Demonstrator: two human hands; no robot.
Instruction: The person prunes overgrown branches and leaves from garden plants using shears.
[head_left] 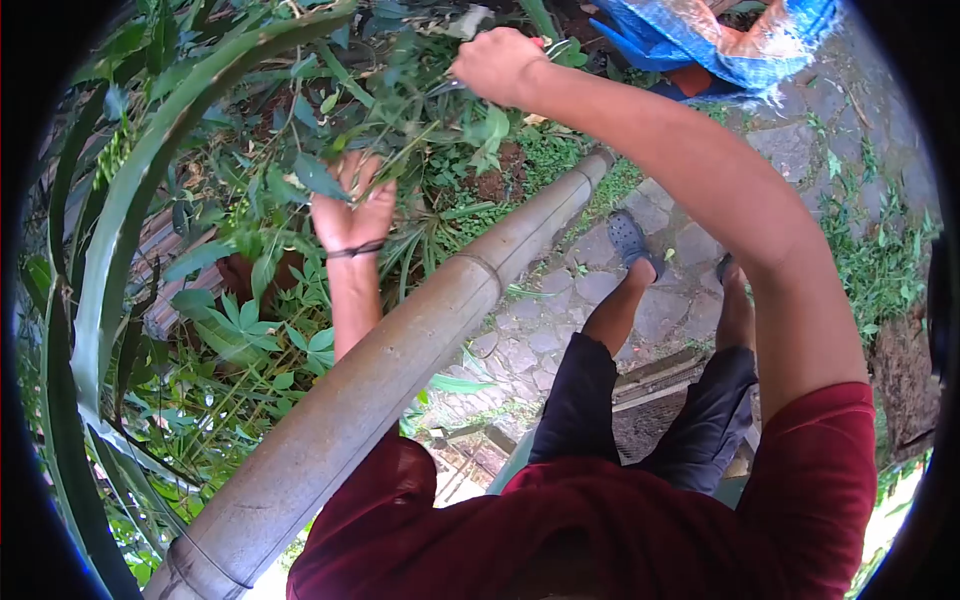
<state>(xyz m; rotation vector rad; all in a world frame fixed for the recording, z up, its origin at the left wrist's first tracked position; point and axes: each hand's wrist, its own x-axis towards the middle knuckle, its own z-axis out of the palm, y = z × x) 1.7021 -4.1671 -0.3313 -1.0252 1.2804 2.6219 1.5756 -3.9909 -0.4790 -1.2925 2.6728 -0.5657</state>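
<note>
My left hand point(352, 200), with a dark band at the wrist, reaches past the bamboo pole point(370, 385) into leafy green stems point(290, 190). Its fingers are bent among the leaves, and I cannot make out exactly what they grip. My right hand point(497, 66) is closed in a fist at the top of the view, beside the plants. Something small and red shows at its edge, and a thin metallic piece sticks out below it towards the leaves; most of that object is hidden by the fingers.
A blue and orange woven sack point(735, 45) lies at the top right. Long thorny-edged leaves point(110, 260) arch along the left. The bamboo pole crosses diagonally under my left forearm. My feet, in grey clogs point(630, 238), stand on stone paving point(655, 300).
</note>
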